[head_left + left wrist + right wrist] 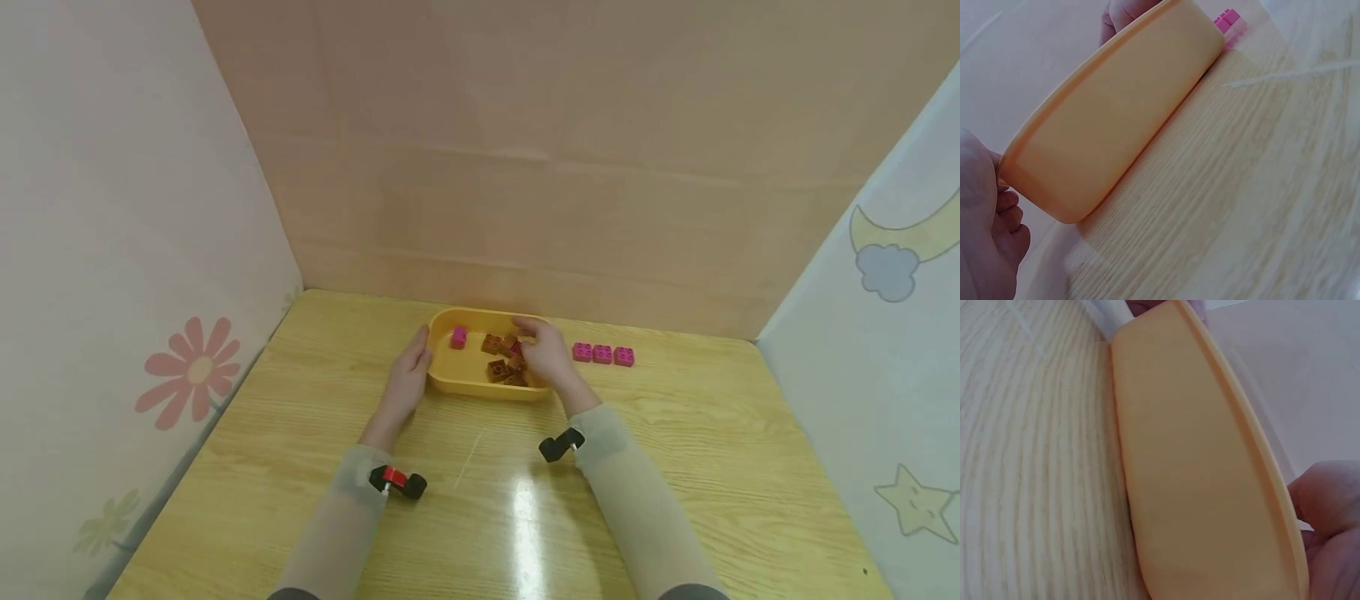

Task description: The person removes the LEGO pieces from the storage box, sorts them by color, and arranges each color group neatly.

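Observation:
A yellow plastic tray (457, 385) stands on the table, holding several brown toy bricks (497, 371) towards its right side. One magenta brick (458, 337) lies apart at its left, and a bit of magenta shows among the brown ones. My left hand (408, 375) grips the tray's left end, fingers against the outer wall in the left wrist view. Over the tray's right end reaches my right hand (546, 354), its fingers spread apart above the bricks. The tray wall (1197, 462) hides most of those fingertips in the right wrist view.
Three magenta bricks (603, 354) sit in a row on the wooden table (675, 433), right of the tray. A tan wall (525, 208) rises close behind it. Decorated white panels stand at the left (150, 208) and right (862, 375).

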Demonstrator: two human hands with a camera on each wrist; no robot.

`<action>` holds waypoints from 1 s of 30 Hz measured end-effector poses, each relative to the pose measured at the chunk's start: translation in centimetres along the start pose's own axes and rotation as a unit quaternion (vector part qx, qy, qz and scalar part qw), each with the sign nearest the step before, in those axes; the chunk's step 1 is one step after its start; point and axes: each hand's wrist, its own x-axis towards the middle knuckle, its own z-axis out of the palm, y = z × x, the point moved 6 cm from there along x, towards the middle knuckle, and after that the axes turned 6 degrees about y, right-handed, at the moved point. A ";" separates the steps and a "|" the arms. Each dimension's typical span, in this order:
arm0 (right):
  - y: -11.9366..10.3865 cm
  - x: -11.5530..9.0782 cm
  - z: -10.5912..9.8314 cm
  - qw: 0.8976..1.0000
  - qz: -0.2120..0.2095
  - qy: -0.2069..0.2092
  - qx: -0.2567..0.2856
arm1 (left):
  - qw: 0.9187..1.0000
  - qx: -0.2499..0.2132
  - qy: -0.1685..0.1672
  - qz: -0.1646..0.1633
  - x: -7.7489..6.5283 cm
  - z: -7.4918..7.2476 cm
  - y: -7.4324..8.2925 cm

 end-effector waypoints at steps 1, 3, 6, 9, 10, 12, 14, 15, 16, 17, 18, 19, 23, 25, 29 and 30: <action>0.0 0.0 0.1 1.000 -0.006 0.004 -0.017 | 1.000 -0.001 0.000 0.001 0.0 0.0 0.0; 0.0 0.0 0.3 0.999 -0.009 0.008 -0.040 | 1.000 -0.001 0.001 0.000 0.0 0.1 -0.1; 0.1 -0.1 0.5 0.999 0.006 0.006 -0.038 | 1.000 0.000 0.001 -0.002 0.0 0.1 -0.2; 0.3 -0.1 0.5 1.000 0.019 0.001 -0.024 | 1.000 0.001 0.000 -0.004 0.0 0.2 -0.3; 0.3 -0.1 0.5 1.000 0.021 0.000 -0.017 | 1.000 0.003 -0.001 -0.004 0.0 0.2 -0.3; 0.4 0.0 0.6 1.000 0.024 0.000 -0.005 | 1.000 0.001 -0.003 -0.004 0.1 0.2 -0.3; 0.4 0.0 0.6 1.000 0.023 0.003 -0.004 | 1.000 -0.001 -0.004 -0.004 0.1 0.2 -0.3; 0.4 0.0 0.6 1.000 0.021 0.005 -0.005 | 1.000 -0.002 -0.004 -0.004 0.2 0.2 -0.3; 0.3 0.0 0.7 1.000 0.019 0.006 -0.011 | 1.000 -0.003 -0.003 -0.002 0.2 0.2 -0.3; 0.3 0.0 0.7 1.000 0.017 0.008 -0.020 | 1.000 -0.003 -0.002 -0.002 0.2 0.2 -0.3; 0.3 -0.1 0.7 0.999 0.014 0.008 -0.030 | 1.000 -0.002 -0.001 -0.002 0.2 0.2 -0.3; 0.2 -0.1 0.7 0.999 0.011 0.009 -0.040 | 1.000 -0.001 0.001 -0.001 0.2 0.2 -0.3; 0.2 -0.1 0.7 0.998 0.007 0.007 -0.069 | 1.000 0.000 0.004 -0.003 0.1 0.3 -0.5; 0.3 -0.1 0.7 0.997 0.009 0.009 -0.071 | 1.000 -0.002 0.002 -0.004 0.2 0.3 -0.5; 0.4 -0.1 0.8 0.997 0.014 0.017 -0.071 | 1.000 0.000 0.004 -0.004 0.2 0.3 -0.6; 0.5 -0.1 0.8 0.997 0.015 0.019 -0.071 | 1.000 -0.002 0.004 -0.002 0.2 0.3 -0.6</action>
